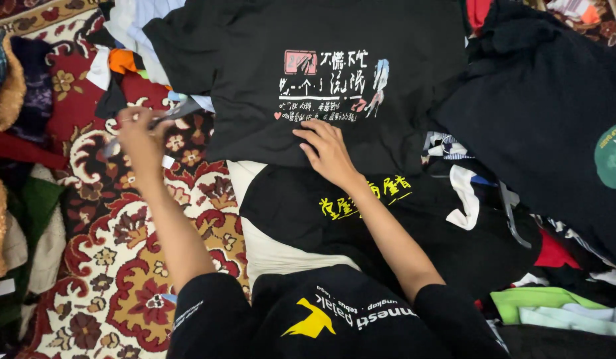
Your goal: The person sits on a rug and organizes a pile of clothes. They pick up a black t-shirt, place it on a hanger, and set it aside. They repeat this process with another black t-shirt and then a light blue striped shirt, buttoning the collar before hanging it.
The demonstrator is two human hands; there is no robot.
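A black T-shirt [255,100] with a white and red print on its front lies spread at the top middle. My right hand [328,149] rests flat on its lower hem, fingers apart. My left hand [138,139] is raised over the patterned carpet to the left, fingers closed on a thin grey tool [165,118] that looks like scissors; the motion blurs it. Below the spread shirt lies another black shirt with a yellow print [361,203] under my right forearm.
A red, cream and brown patterned carpet [115,266] covers the left. Piles of clothes surround me: dark garments [540,100] at the right, green and red ones [547,299] at the lower right, mixed colours at the top left [122,40].
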